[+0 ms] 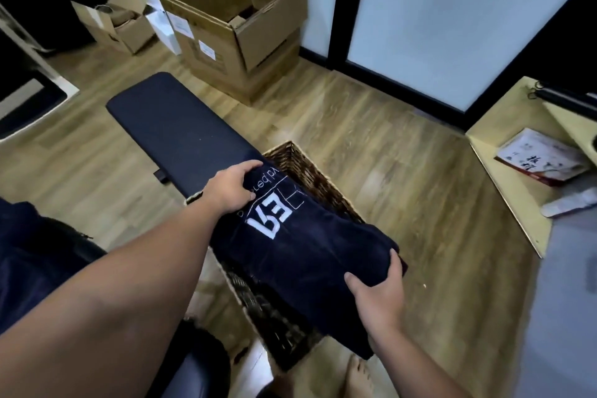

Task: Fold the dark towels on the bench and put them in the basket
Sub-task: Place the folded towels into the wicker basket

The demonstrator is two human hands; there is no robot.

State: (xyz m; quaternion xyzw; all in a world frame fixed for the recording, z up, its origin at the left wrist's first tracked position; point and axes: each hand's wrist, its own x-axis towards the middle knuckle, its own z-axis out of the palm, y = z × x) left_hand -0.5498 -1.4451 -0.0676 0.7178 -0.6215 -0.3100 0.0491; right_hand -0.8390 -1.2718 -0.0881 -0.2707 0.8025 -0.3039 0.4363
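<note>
A: Well, in the head view we held the folded dark towel (307, 255) at centre frame, over the wicker basket (310, 171).
B: Fingers?
A: Our left hand (231, 189) curled over its upper-left end; our right hand (379, 291) clamped the lower-right end.
B: So its long axis ran diagonally between our hands?
A: Yes, along the basket, directly above the opening; the bench (181, 129) lay upper left.

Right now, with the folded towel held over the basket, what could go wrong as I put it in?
The folded towel looks longer than the wicker basket is wide, so its ends may catch on the rim and bunch. The left hand and right hand grip opposite ends only, so the middle could sag and the fold may open. A bare foot beside the basket could get bumped.
</note>
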